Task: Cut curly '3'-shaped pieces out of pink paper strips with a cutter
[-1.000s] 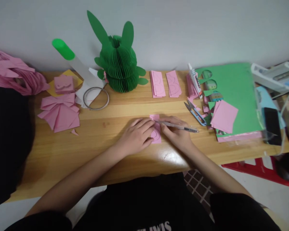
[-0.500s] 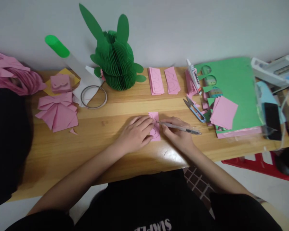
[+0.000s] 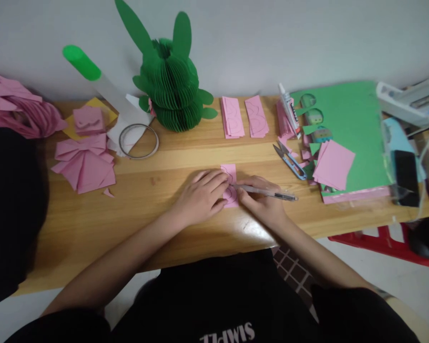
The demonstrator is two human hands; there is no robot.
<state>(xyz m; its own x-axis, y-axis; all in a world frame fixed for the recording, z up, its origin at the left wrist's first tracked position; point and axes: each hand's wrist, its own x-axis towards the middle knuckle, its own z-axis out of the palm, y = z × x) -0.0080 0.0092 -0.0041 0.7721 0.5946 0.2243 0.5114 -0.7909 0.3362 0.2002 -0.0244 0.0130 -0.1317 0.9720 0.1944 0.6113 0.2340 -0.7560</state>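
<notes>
Right hand (image 3: 262, 196): thumb and fingers closed around a slim, clear-barrelled pen (image 3: 270, 191) with a dark section near its outer end. Left hand (image 3: 205, 196): laid flat, palm down, grasping nothing, fingertips over the edge of a small rectangular pink paper slip (image 3: 231, 199). Slip: lies between the hands on a pale wooden table (image 3: 186, 159), marked with dark curved lines; pen tip at its surface, though contact is hard to make out. Beyond: two stacks of pink paper slips (image 3: 232, 118), side by side; blue-handled metal snips (image 3: 291, 164), right; square pink sheets (image 3: 334, 164) upon a large green sheet (image 3: 361, 124). Rear left: green honeycomb-paper figure (image 3: 177, 90), long-eared, upright.
</notes>
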